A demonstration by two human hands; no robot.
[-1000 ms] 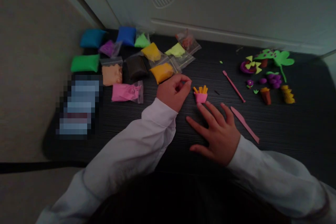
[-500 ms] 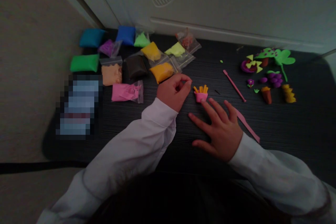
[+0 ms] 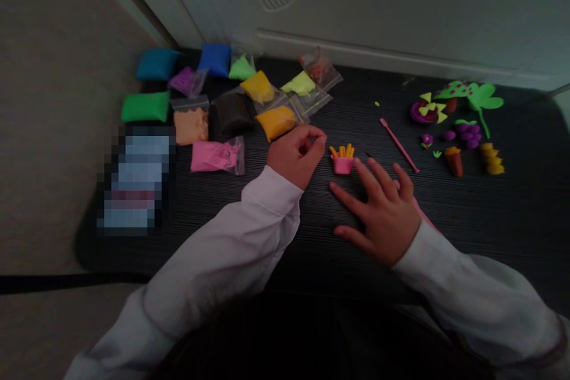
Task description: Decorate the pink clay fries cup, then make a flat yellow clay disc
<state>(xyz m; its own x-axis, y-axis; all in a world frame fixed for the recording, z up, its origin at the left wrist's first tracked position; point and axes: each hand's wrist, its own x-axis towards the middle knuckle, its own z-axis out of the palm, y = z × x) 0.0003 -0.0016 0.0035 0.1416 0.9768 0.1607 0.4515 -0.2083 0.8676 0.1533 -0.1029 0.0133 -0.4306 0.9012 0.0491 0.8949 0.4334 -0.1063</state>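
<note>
Between my hands stands a tiny clay carton of fries, pink below with yellow sticks on top. My left hand rests just left of it, thumb and forefinger pinched together; anything between them is too small or hidden to make out. Fingers spread, my right hand hovers over or lies on the dark tabletop to the carton's right, with one fingertip close to its side. Under that hand and sleeve, a pink clay knife is partly covered. A slim pink modelling tool lies beyond the right fingers.
Bags of coloured clay, among them a green one, a pink one and an orange one, fill the left side. A phone with a blurred screen lies front left. Clay grapes and other small models sit at right.
My right hand has shifted a little right and away from the carton, covering more of the pink knife. The left hand keeps its pinch in place.
</note>
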